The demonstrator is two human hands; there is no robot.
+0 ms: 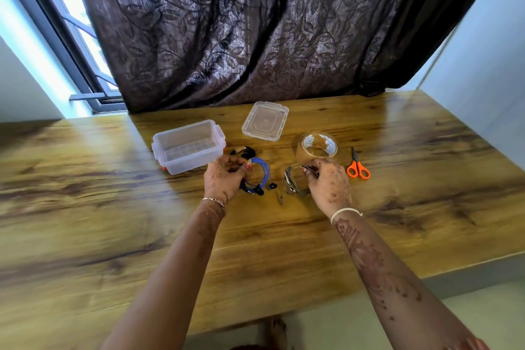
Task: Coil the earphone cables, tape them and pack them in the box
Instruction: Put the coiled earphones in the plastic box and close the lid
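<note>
Cables seem light, limp and springy: left hand fingers pinch the blue coiled earphone cable, right hand fingers the grey coiled cable, best gripped across bunched loops.

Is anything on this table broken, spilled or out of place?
Nothing stands out. The lid lies flat on the table beside the open box, as packing would need. The tape roll and scissors sit nearby, the left hand grips the blue cable and the right hand pinches the grey cable.
</note>
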